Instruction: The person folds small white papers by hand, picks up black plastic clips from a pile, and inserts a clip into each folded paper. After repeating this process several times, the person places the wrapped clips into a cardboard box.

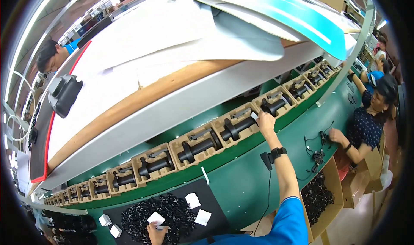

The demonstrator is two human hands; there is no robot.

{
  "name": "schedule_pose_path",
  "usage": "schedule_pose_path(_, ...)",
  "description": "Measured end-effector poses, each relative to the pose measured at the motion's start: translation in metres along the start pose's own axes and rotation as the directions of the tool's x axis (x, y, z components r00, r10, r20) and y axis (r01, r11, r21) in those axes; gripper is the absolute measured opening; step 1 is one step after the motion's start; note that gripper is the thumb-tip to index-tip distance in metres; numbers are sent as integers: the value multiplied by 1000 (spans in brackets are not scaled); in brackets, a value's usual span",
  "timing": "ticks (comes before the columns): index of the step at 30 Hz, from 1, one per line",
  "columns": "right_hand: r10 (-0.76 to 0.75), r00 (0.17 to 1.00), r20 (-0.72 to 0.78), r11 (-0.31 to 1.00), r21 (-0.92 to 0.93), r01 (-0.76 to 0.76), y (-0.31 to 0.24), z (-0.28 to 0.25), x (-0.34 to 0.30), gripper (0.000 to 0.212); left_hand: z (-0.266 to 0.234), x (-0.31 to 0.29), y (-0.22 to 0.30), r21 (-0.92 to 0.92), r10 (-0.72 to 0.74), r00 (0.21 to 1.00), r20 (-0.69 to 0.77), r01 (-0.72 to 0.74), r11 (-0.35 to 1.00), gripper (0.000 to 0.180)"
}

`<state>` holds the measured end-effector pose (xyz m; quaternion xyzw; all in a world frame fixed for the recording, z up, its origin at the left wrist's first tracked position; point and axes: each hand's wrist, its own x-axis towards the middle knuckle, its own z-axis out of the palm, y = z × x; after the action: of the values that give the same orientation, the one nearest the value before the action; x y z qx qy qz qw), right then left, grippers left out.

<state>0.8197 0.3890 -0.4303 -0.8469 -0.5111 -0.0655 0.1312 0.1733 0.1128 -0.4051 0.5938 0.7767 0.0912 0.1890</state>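
My right hand (266, 124) reaches out over a row of brown moulded trays and pinches a small white card (254, 116). Under it is a tray (238, 126) holding a black tubular part (233, 130) with clamp-like ends. Low in the view, my left hand (158, 235) grips white cards (156, 219) above a heap of small black parts (174, 217). The heap lies on a black mat (213, 204), with white card stacks (193, 200) beside it. A black strapped device (273, 156) with a cable sits on my right wrist.
Filled trays (196, 148) run along the green line from lower left to upper right. Beyond them stands a raised shelf (164, 87) with white sheets. At right, a co-worker (366, 120) handles black cables (318, 156) near a cardboard box (337, 189) of black pieces.
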Motion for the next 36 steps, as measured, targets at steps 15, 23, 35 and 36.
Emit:
schedule_pose_path(15,-1,998,66,937,-348,24,-36,26,-5,15,-53,-13,1,-108,62,987,151,-46,993,37)
schedule_pose_path(23,-648,664,374,532,846,43,-192,-179,-208,22,-141,-17,61,-750,37,925,378,282,598,46)
schedule_pose_path(35,-866,129,483,476,876,-83,-305,-259,-355,26,-193,-41,84,-697,420,841,341,-73,713,50)
schedule_pose_path(36,-878,125,462,460,887,-48,-306,-261,-357,25,-197,-41,82,-693,443,832,334,-102,714,51)
